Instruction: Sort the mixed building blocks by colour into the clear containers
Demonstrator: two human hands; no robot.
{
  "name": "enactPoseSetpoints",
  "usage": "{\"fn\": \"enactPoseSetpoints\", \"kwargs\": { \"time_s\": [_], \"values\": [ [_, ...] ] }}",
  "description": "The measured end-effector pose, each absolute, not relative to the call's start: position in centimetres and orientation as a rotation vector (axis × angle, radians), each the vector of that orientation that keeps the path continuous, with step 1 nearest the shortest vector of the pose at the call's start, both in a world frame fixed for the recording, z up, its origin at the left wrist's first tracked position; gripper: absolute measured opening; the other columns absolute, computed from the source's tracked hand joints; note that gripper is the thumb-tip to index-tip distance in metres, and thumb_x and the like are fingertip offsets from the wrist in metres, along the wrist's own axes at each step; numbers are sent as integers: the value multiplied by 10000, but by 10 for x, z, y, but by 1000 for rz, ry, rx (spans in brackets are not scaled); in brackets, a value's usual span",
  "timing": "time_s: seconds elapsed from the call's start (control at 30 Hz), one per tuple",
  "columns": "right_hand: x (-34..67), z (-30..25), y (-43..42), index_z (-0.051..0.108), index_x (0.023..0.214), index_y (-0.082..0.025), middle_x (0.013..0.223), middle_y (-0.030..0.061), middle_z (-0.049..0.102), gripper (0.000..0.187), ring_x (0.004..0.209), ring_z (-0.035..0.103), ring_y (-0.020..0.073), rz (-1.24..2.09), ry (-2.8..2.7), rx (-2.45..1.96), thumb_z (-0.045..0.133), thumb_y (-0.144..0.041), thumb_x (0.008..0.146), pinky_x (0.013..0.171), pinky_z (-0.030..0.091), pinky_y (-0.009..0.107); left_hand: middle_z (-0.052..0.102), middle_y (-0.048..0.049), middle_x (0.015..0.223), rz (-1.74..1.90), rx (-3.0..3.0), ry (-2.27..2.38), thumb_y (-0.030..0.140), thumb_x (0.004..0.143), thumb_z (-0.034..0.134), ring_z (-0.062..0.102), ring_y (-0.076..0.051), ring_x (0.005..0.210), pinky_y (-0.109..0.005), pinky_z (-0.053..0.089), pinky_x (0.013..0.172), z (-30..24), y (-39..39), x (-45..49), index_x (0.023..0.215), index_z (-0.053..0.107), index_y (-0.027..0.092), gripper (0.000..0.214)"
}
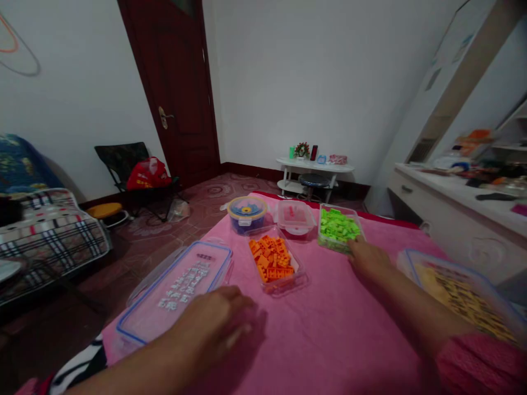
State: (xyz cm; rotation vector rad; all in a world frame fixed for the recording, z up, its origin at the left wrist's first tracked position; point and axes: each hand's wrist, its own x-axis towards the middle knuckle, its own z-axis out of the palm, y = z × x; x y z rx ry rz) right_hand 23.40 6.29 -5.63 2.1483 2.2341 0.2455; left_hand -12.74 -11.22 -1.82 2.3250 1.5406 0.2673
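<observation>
My right hand [368,255] is at the near right corner of a clear plastic box [334,246], with its fingers closed on the rim. Bright green toy bricks [338,225] fill that box. My left hand [218,321] hovers over the pink cloth, slightly blurred, fingers loosely bent and apart, holding nothing. To its left lies a clear lid with a blue seal [144,323]. Orange toy bricks [272,255] fill an open clear tray [302,281] in the middle of the table.
A round blue-filled tub with a yellow-rimmed lid [247,211] and a lidded box with red contents [295,216] stand at the back. On the right is a blue-rimmed box [411,260] with tan and dark pieces. Pink cloth [321,340] covers the table.
</observation>
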Motion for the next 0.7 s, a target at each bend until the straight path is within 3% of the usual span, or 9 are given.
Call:
{"fn": "enactPoseSetpoints", "kwargs": {
  "time_s": [0.1, 0.2, 0.4, 0.6, 0.7],
  "values": [
    [234, -50, 56, 640, 1039, -129, 1114, 182, 605, 251, 929, 649, 295, 274, 2203, 2058, 496, -222, 856, 695, 457, 345, 639, -131, 1137, 130, 2267, 1997, 438, 844, 466, 607, -295, 1023, -405, 462, 869, -22, -111, -173, 1163, 630, 224, 418],
    [225, -41, 39, 666, 974, -127, 1056, 174, 636, 235, 906, 659, 301, 241, 2181, 1970, 492, -243, 868, 667, 448, 338, 645, -148, 1111, -17, 2153, 2151, 579, 759, 534, 630, -331, 961, -441, 465, 823, -37, -113, -196, 1165, 614, 201, 561],
    [207, -32, -14, 679, 916, -125, 984, 168, 667, 272, 870, 670, 293, 158, 2247, 1800, 420, -198, 882, 668, 453, 340, 693, -132, 964, -10, 2073, 2068, 415, 833, 442, 646, -291, 893, -367, 439, 772, -62, -123, -196, 1001, 638, 183, 347],
    [220, -41, -42, 678, 922, -195, 994, 111, 655, 243, 847, 663, 252, 44, 2366, 1836, 445, -225, 862, 728, 470, 343, 689, -44, 744, 205, 1998, 1981, 303, 866, 344, 638, -204, 725, -281, 402, 670, -37, -125, -199, 939, 646, 202, 327],
    [229, -51, -47, 678, 1004, -207, 1045, 114, 648, 254, 855, 661, 266, 17, 2438, 1899, 501, -265, 831, 742, 484, 367, 699, -52, 777, 252, 1995, 2070, 325, 872, 343, 647, -210, 738, -285, 417, 677, -29, -127, -205, 930, 641, 199, 329]
  ]
}}
